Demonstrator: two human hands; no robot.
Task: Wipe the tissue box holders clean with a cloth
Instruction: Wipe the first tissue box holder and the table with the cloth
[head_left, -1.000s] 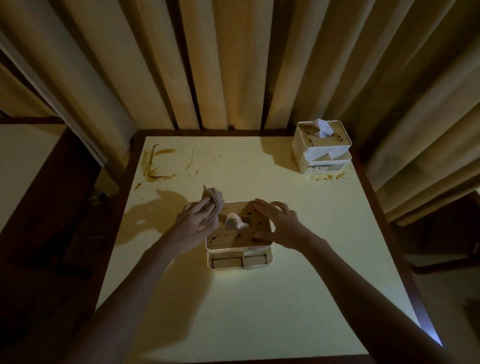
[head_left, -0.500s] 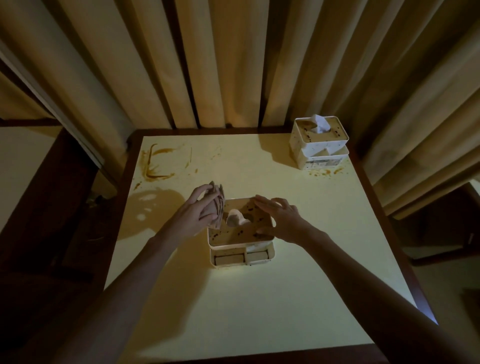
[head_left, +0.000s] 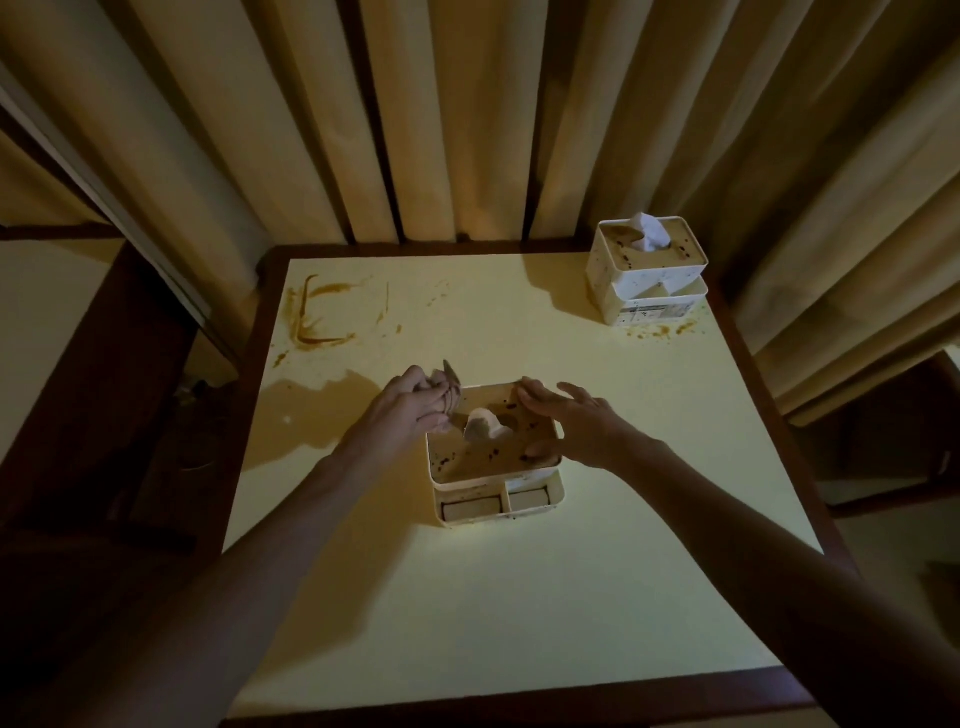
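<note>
A white tissue box holder (head_left: 496, 470) with a brown-stained top and small front drawers stands mid-table, a tissue (head_left: 483, 423) poking from its slot. My left hand (head_left: 410, 410) grips a crumpled stained cloth (head_left: 451, 389) at the holder's back left corner. My right hand (head_left: 576, 421) rests on the holder's right side, fingers spread flat over the top and thumb down at the front right rim. A second spattered holder (head_left: 647, 275) with a white tissue sits at the table's far right corner.
The pale yellow table (head_left: 467, 597) has a dark wooden rim. Brown smears (head_left: 319, 317) mark its far left corner, and small splashes (head_left: 660, 332) lie in front of the far holder. Curtains (head_left: 467, 114) hang right behind the table.
My left hand has lifted the cloth slightly and shifted it toward the holder's back left corner. My right hand stays on the holder.
</note>
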